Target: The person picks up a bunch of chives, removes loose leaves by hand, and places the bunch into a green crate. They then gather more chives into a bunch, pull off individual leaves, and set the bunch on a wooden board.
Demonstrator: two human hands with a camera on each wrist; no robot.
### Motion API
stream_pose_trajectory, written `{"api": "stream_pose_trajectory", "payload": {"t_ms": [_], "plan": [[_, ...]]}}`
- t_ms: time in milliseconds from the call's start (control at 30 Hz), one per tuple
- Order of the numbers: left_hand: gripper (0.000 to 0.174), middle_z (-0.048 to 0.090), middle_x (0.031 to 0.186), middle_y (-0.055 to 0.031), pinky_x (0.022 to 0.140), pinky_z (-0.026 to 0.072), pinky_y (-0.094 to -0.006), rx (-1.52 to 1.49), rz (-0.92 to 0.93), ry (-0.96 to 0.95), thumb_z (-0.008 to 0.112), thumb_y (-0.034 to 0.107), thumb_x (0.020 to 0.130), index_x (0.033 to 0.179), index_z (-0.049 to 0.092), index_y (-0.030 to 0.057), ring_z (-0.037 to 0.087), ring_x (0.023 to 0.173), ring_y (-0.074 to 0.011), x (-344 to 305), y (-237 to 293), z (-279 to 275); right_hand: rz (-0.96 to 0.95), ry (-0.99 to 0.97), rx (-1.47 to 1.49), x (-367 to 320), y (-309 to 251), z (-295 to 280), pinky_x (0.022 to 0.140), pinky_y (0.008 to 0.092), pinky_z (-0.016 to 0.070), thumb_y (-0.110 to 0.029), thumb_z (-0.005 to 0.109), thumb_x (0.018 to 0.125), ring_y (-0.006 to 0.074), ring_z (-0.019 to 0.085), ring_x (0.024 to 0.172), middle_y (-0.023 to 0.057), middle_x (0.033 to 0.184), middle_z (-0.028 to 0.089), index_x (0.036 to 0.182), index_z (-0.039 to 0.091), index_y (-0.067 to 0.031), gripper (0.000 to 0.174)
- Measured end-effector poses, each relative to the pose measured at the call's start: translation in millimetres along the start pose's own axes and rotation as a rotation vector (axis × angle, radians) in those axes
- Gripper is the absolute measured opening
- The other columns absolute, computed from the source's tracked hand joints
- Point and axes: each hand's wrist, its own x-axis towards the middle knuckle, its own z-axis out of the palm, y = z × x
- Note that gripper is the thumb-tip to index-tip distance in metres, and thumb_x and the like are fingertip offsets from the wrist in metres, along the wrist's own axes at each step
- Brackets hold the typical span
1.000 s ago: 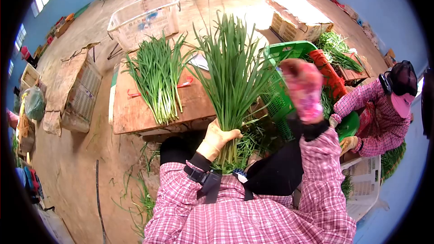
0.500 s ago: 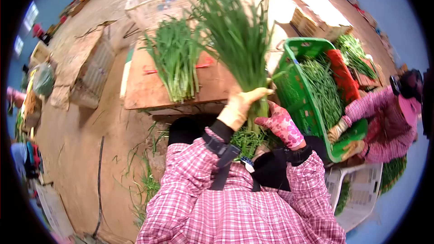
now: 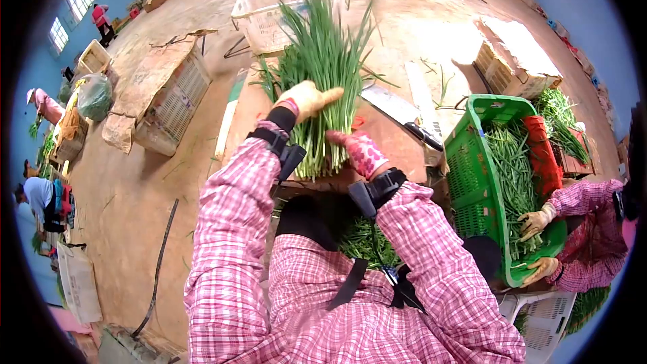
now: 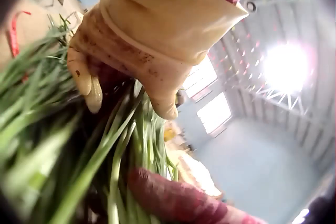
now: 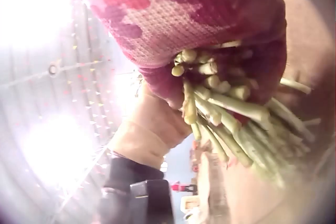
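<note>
A bunch of garlic chives (image 3: 330, 47) stands over the wooden board (image 3: 397, 155), leaves pointing away and pale cut ends towards me. My left hand (image 3: 306, 100), in a cream rubber glove, grips it around mid-length. Lower down, my right hand (image 3: 360, 152), in a pink patterned glove, holds the stalks; their pale ends (image 5: 226, 108) stick out past its curled fingers in the right wrist view. More chives (image 3: 269, 77) on the board show behind the bunch at the left, mostly hidden by it. A broad-bladed knife (image 3: 391, 104) with a black handle lies right of the bunch.
Right of the board stands a green crate (image 3: 465, 182) of chives, where another person's gloved hands (image 3: 536, 222) work. A white crate (image 3: 263, 23) is behind the board. At the left is a cardboard-topped crate (image 3: 151, 87). Loose trimmings (image 3: 367, 239) lie below my lap.
The bunch has moved from my lap forward and left, over the chives on the board. My right hand, raised at first, came down to the lower stalks. The knife has come into view.
</note>
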Motion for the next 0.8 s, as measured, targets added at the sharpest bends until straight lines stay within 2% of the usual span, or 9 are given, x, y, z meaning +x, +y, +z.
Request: {"api": "stream_pose_trajectory", "payload": {"t_ms": [133, 267, 333, 400, 467, 567, 600, 700, 800], "plan": [[0.081, 0.071, 0.097, -0.0198, 0.072, 0.0592, -0.0349, -0.134, -0.042, -0.054, 0.064, 0.064, 0.09, 0.114, 0.06, -0.0122, 0.073, 0.082, -0.0274, 18.7, -23.7, 3.5, 0.03, -0.107, 0.198, 28.9, 42.6, 5.8, 0.083, 0.0361, 0.055, -0.027, 0.074, 0.089, 0.0197, 0.071, 0.095, 0.0104, 0.103, 0.074, 0.111, 0.073, -0.0021, 0.033], [0.059, 0.072, 0.09, -0.0145, 0.068, 0.0589, -0.0317, -0.355, -0.175, -0.04, 0.07, 0.048, 0.093, 0.12, 0.063, -0.0042, 0.072, 0.076, -0.0223, 4.4, -18.5, -18.3, 0.223, -0.082, 0.286, 3.0, -10.0, 5.0, 0.076, 0.0374, 0.0567, -0.026, 0.073, 0.09, 0.021, 0.072, 0.088, 0.0119, 0.1, 0.074, 0.116, 0.07, -0.0021, 0.035], [0.05, 0.075, 0.096, -0.014, 0.078, 0.0581, -0.0356, 0.061, 0.134, 0.484, 0.067, 0.043, 0.094, 0.127, 0.063, 0.0053, 0.074, 0.089, -0.0262, 43.8, -64.3, -1.1, 0.133, -0.103, 0.281, 16.7, 11.0, 6.5, 0.075, 0.0387, 0.0568, -0.027, 0.073, 0.091, 0.0218, 0.071, 0.085, 0.0121, 0.098, 0.074, 0.115, 0.071, -0.0017, 0.035], [0.048, 0.069, 0.121, -0.0179, 0.098, 0.0499, -0.0422, -0.181, 0.36, 0.487, 0.072, 0.034, 0.09, 0.134, 0.062, 0.0165, 0.065, 0.114, -0.0338, 13.3, -37.2, -4.8, 0.168, -0.1, 0.282, 14.4, 1.2, 9.1, 0.076, 0.0381, 0.0555, -0.029, 0.072, 0.091, 0.0212, 0.071, 0.083, 0.0116, 0.094, 0.075, 0.109, 0.072, -0.0001, 0.033], [0.046, 0.056, 0.142, -0.0183, 0.114, 0.0346, -0.0498, 0.208, 0.829, 0.524, 0.069, 0.036, 0.092, 0.136, 0.062, 0.023, 0.046, 0.137, -0.0394, 9.2, -23.9, 5.1, -0.057, -0.182, 0.15, 33.5, 29.6, 8.1, 0.079, 0.0376, 0.0546, -0.028, 0.072, 0.09, 0.0248, 0.071, 0.086, 0.0162, 0.096, 0.075, 0.108, 0.072, 0.0004, 0.033], [0.037, 0.039, 0.158, -0.0138, 0.12, 0.0156, -0.0592, 0.38, 0.748, 0.066, 0.059, 0.042, 0.098, 0.129, 0.067, 0.0233, 0.022, 0.15, -0.0422, 6.8, -28.0, 29.4, -0.85, -0.238, -0.84, 26.3, 28.6, -16.6, 0.079, 0.0434, 0.0547, -0.032, 0.068, 0.093, 0.0319, 0.071, 0.086, 0.0178, 0.086, 0.072, 0.129, 0.062, -0.0063, 0.045], [0.036, 0.04, 0.157, -0.0131, 0.12, 0.0148, -0.0596, 0.424, 0.726, 0.036, 0.059, 0.043, 0.098, 0.127, 0.068, 0.0237, 0.022, 0.15, -0.0425, 6.1, -30.0, 32.8, -0.758, -0.239, -0.82, 22.4, 26.0, -20.6, 0.075, 0.0423, 0.0545, -0.037, 0.067, 0.093, 0.0315, 0.07, 0.08, 0.016, 0.082, 0.071, 0.124, 0.064, -0.0048, 0.045], [0.033, 0.043, 0.155, -0.0124, 0.12, 0.0152, -0.0599, 0.446, 0.739, 0.079, 0.06, 0.042, 0.097, 0.123, 0.07, 0.0237, 0.024, 0.15, -0.0412, 10.5, -31.2, 36.6, 0.271, -0.015, -0.37, 18.2, 3.4, -23.0, 0.063, 0.039, 0.054, -0.05, 0.066, 0.094, 0.0301, 0.067, 0.061, 0.0104, 0.072, 0.069, 0.11, 0.069, -0.0005, 0.052], [0.033, 0.045, 0.154, -0.0119, 0.12, 0.0154, -0.0611, 0.461, 0.731, 0.094, 0.06, 0.042, 0.097, 0.123, 0.071, 0.0246, 0.025, 0.149, -0.0404, 10.3, -30.0, 37.3, 0.046, 0.071, -0.245, 19.1, 13.2, -15.7, 0.078, 0.0427, 0.0532, -0.047, 0.064, 0.095, 0.0363, 0.07, 0.082, 0.0209, 0.09, 0.071, 0.106, 0.069, 0.0026, 0.051]]}}
